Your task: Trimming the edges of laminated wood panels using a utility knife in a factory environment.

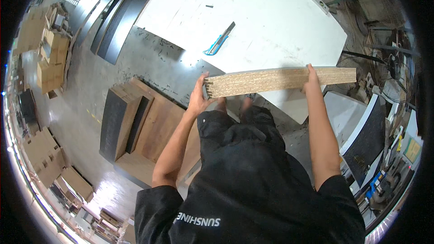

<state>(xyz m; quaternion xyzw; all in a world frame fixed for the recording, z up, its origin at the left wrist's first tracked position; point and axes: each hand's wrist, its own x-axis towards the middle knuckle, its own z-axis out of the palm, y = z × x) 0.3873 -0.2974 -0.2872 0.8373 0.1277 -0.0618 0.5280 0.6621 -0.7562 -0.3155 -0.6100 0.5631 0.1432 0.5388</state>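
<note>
- Now your left hand (198,100) cups the board's (271,80) notched end, grip wrapped around it.
- Your right hand (311,79) pinches its top edge, above the white counter (271,18).
- Your palms stay hidden.

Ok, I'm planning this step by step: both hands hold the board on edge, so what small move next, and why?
Probably lower the chipboard panel flat onto the white table. The left hand grips its end and the right hand its top edge, so it hangs unsupported just at the table's near side.
</note>
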